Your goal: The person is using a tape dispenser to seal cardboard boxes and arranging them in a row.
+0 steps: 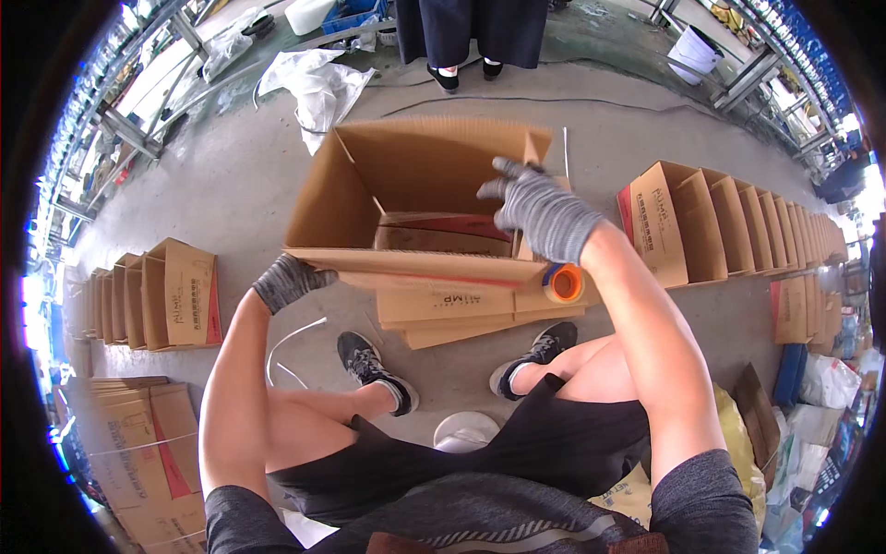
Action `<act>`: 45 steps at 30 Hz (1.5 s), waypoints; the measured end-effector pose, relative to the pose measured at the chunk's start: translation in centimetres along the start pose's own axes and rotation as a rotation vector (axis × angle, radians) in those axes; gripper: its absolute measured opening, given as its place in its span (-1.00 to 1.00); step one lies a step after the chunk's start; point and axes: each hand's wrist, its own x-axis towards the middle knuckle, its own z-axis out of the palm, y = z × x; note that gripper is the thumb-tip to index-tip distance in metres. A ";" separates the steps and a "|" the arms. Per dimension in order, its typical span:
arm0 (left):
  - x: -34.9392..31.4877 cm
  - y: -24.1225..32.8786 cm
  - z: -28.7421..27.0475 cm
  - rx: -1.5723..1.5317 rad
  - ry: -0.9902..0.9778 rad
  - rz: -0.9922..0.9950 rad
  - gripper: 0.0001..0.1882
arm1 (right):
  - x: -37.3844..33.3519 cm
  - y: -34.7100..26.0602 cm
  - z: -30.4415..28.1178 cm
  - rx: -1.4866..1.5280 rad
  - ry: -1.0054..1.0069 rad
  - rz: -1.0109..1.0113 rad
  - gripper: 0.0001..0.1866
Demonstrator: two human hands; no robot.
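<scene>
An open cardboard box (415, 152) is held tilted in front of me, its hollow inside facing up and folded flaps lying at the bottom. My left hand (291, 280), in a grey knit glove, is closed on the box's near left corner. Over the box's right end is my right hand (549, 214), gloved the same way, its fingers spread and stretched toward the opening. Whether its palm touches the box edge I cannot tell. Below the box lie flattened cartons (452, 319), with an orange tape roll (564, 283) beside them, close under my right wrist.
Long rows of opened cartons stand at the right (688, 226) and left (180, 295). A tied bundle of flat cartons (152, 452) sits at lower left. White plastic sheeting (318, 92) lies on the floor ahead, near a standing person (471, 37). A white bucket (694, 54) is at far right.
</scene>
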 end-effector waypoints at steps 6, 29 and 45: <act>-0.9 5.9 1.8 -0.153 0.072 -0.086 -0.25 | 1.0 -1.7 1.7 0.094 0.078 0.284 -0.39; 3.9 2.8 8.0 0.053 0.561 0.031 -0.08 | -0.2 2.7 2.3 1.648 0.678 1.202 -0.46; 6.2 1.6 8.3 0.136 0.642 0.160 -0.49 | -1.7 2.2 11.2 0.906 0.375 0.720 -0.36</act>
